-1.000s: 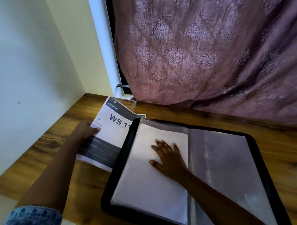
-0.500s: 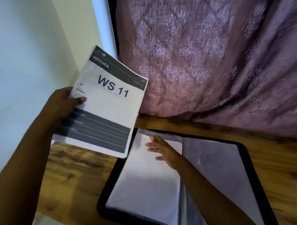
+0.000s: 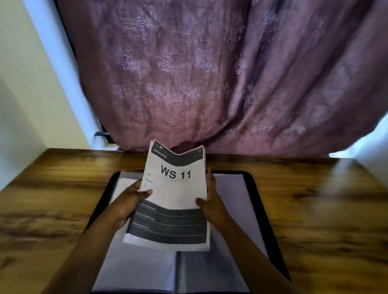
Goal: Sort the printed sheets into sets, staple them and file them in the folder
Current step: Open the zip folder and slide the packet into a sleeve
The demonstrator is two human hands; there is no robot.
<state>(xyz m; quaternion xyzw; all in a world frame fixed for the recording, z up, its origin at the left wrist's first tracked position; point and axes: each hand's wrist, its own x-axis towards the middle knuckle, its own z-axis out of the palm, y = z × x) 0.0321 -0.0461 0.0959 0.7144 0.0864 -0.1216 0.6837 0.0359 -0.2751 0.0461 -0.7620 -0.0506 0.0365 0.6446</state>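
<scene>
One printed set (image 3: 175, 190) (cover reads "WS 11", top edge buckled), pinched at both side edges: left hand (image 3: 129, 201) thumb on front, right hand (image 3: 213, 204) likewise. One open black-rimmed folder (image 3: 235, 188) lies flat directly below the grip. One wooden table (image 3: 55, 197), its wood showing wide either side of the folder. One mauve curtain (image 3: 191, 69) hangs beyond the grip.

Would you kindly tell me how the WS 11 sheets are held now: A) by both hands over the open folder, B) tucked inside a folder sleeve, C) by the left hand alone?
A: the left hand and the right hand each grip a side edge of the WS 11 sheets, above the open folder.
</scene>
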